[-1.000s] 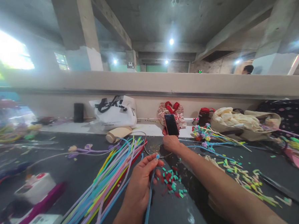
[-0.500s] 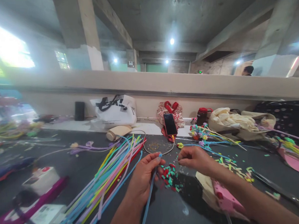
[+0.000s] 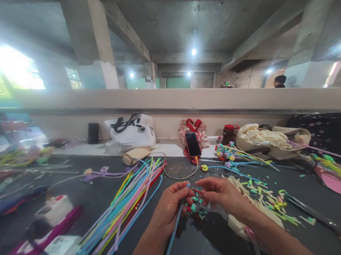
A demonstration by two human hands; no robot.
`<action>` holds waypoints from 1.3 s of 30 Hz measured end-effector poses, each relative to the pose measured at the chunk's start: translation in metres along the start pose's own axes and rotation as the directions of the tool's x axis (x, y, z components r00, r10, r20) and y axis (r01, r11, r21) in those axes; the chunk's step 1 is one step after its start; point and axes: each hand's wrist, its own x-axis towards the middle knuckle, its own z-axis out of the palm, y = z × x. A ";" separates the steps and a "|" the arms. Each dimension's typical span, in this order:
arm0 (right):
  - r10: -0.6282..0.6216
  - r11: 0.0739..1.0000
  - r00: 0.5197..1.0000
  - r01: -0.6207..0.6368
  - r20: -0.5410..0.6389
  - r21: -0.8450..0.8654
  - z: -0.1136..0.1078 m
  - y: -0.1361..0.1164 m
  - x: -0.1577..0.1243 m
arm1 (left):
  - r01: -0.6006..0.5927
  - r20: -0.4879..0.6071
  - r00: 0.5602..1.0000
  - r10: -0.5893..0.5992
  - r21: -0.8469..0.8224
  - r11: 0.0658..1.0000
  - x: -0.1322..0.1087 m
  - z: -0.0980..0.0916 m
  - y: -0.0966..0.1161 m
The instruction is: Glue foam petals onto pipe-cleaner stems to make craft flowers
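Low in the middle of the head view, my left hand pinches a light blue pipe cleaner. Its long stem hangs down toward me, and a small blue curled tip shows above the thumb and forefinger. Close by on the right is my right hand, its finger and thumb apart near the blue tip. Nothing shows between those fingers. Under and between the hands lie small red and green cut pieces, partly hidden by the fingers. A yellow flower on a blue stem lies just beyond my right hand.
Left lies a bundle of coloured pipe cleaners. A phone leans on a patterned bag at the back, its cable looping forward. Finished flowers, pale cut pieces and a dark long-handled tool are on the right.
My right hand has moved closer to my left, and its fingers have stretched out from a closed pinch. The left hand keeps its hold on the blue pipe cleaner. The view has tilted slightly.
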 end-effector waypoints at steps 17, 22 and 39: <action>0.010 0.998 0.995 -0.004 -0.100 0.063 0.010 0.006 0.002 | -0.099 -0.035 0.993 0.109 0.222 0.970 -0.009 0.016 -0.006; -0.045 0.998 0.997 0.043 -0.065 -0.036 0.009 0.003 -0.001 | -0.097 -0.047 0.993 0.113 0.260 0.961 -0.003 0.014 -0.009; -0.076 0.996 0.990 0.070 -0.117 -0.051 0.001 0.006 -0.002 | -0.039 -0.020 0.999 0.039 0.024 0.999 -0.011 0.019 -0.007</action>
